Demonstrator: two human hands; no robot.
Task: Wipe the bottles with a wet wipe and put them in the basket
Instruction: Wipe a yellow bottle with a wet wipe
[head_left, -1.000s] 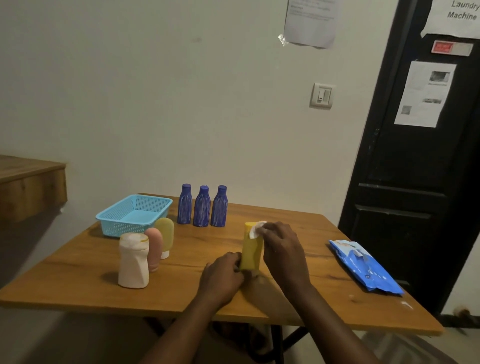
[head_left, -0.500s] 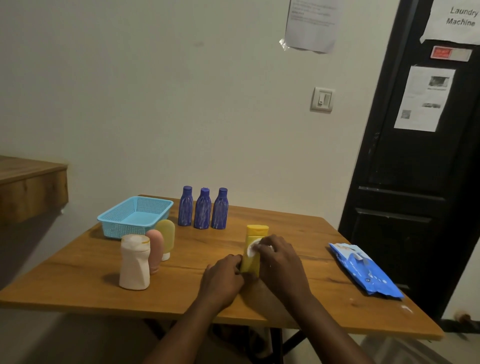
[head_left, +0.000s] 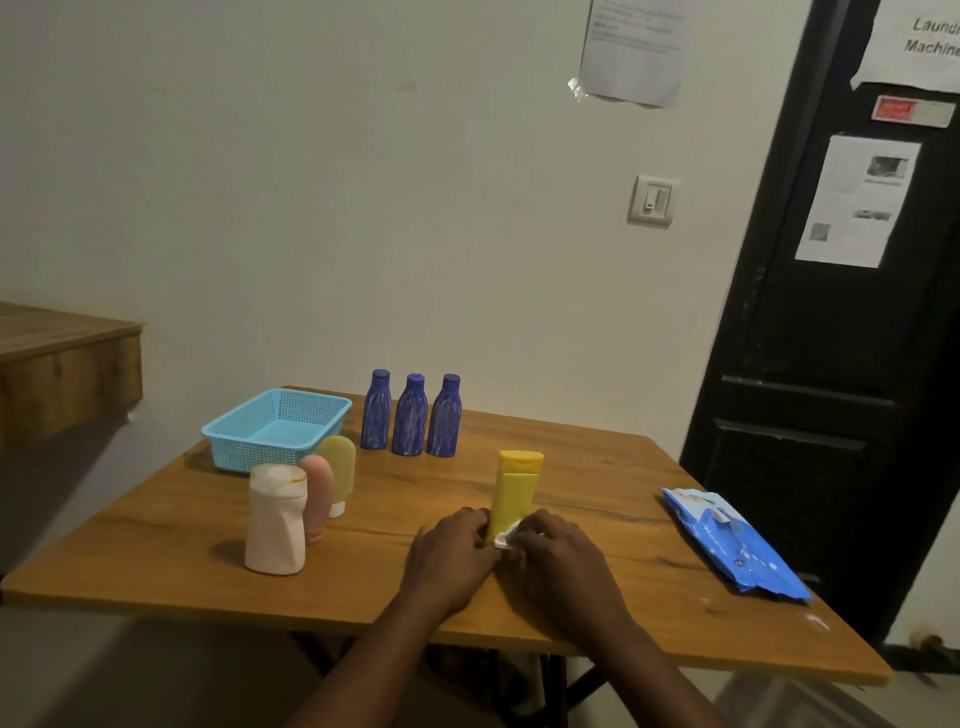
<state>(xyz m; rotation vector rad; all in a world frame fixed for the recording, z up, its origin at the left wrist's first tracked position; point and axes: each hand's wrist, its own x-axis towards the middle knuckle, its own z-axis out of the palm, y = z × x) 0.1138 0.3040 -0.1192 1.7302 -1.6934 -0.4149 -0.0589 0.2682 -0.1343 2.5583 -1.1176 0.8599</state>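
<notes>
Your left hand (head_left: 453, 552) grips the upright yellow plastic bottle (head_left: 515, 493); right hand (head_left: 558, 558) pinches white wet wipe (head_left: 505, 537) low — steady its base, wipe all round

Yellow bottle (head_left: 515, 491) upright, both hands at base, wipe (head_left: 505, 537) pressed

place: shared laundry room | evidence: "Laundry Machine" sign (head_left: 930, 44) on black door (head_left: 831, 364); taped notice (head_left: 631, 49)

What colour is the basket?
Light blue, with perforated mesh walls; seen in the head view.
</notes>
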